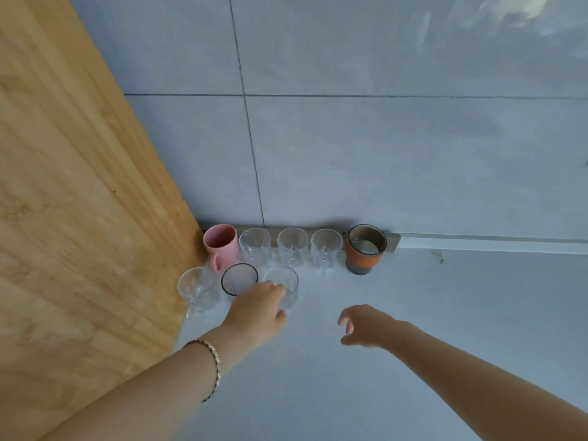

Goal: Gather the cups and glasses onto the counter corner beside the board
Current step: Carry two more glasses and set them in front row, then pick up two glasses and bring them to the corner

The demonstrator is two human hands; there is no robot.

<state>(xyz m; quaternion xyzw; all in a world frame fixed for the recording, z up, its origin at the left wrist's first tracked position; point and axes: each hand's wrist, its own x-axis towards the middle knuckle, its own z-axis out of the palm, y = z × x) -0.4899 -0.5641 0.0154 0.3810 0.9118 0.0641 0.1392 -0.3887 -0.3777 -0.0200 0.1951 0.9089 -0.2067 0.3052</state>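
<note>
Along the wall stand a pink mug (pixel 221 246), three clear ribbed glasses (pixel 292 247) and an orange-and-grey cup (pixel 365 248). In front of them stand a clear handled glass (pixel 197 289), a dark-rimmed glass (pixel 238 279) and a clear glass (pixel 284 285). My left hand (pixel 257 310) is wrapped around the near side of that clear glass, which stands on the white counter (pixel 413 297). Empty, with fingers apart, my right hand (pixel 366 326) hovers over the counter to the right.
A large wooden board (pixel 79 218) fills the left side, its edge next to the pink mug and the handled glass. A grey tiled wall (pixel 381 154) rises behind the row.
</note>
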